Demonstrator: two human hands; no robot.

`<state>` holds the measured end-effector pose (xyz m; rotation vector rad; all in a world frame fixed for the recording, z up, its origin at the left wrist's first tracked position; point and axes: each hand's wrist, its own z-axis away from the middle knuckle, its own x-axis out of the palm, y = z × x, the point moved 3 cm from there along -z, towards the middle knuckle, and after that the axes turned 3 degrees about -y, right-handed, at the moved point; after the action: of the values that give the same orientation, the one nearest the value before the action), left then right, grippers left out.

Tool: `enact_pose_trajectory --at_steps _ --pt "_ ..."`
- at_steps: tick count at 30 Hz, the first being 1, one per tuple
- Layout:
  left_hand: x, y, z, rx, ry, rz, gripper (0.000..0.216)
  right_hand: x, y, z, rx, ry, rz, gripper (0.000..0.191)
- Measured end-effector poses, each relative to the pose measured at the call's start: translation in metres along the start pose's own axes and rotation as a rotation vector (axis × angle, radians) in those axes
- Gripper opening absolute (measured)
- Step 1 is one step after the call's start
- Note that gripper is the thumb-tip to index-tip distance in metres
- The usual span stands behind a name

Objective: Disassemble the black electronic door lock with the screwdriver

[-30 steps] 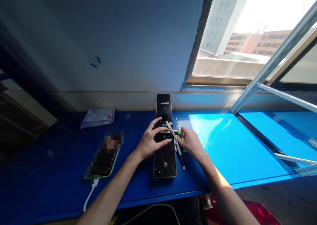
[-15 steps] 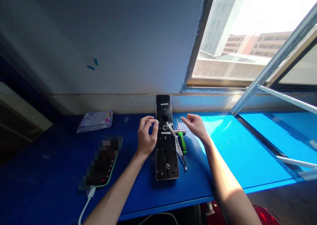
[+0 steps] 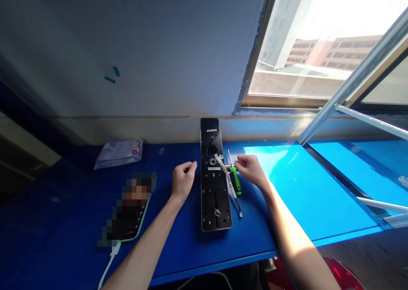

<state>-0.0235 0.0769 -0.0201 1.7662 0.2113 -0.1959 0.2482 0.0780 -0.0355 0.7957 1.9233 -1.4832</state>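
A long black door-lock panel (image 3: 214,188) lies lengthwise on the blue table, with screw holes, small white labels and a square-holed hub on its face. Across it runs a white-sleeved cable (image 3: 227,175), its plug hanging over the right side. My left hand (image 3: 183,180) is closed in a fist just left of the panel, apart from it; anything inside is hidden. My right hand (image 3: 250,169) is also closed, at the end of a metal handle (image 3: 228,166) sticking out from the panel's right side. Whether it grips the handle is unclear. A green-and-black screwdriver (image 3: 236,183) lies beside the cable.
On the left a phone (image 3: 137,213) lies with a white charging cable (image 3: 110,260) plugged in. Behind it is a pale purple packet (image 3: 119,152). A metal frame (image 3: 334,98) stands at the right before the window.
My left hand has drawn back from the panel, going from a pinch with a small white spot at its fingertips to a fist. My right hand has moved down to the handle's end.
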Motion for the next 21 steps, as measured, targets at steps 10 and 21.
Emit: enact_pose_trajectory --at_steps 10,21 --pt "0.002 0.002 0.002 -0.007 -0.029 0.019 0.048 0.005 -0.017 0.001 -0.035 -0.039 0.056 0.032" --pt "0.005 0.001 0.001 -0.004 -0.034 0.012 0.048 0.006 -0.015 -0.001 -0.038 -0.043 0.078 0.032"
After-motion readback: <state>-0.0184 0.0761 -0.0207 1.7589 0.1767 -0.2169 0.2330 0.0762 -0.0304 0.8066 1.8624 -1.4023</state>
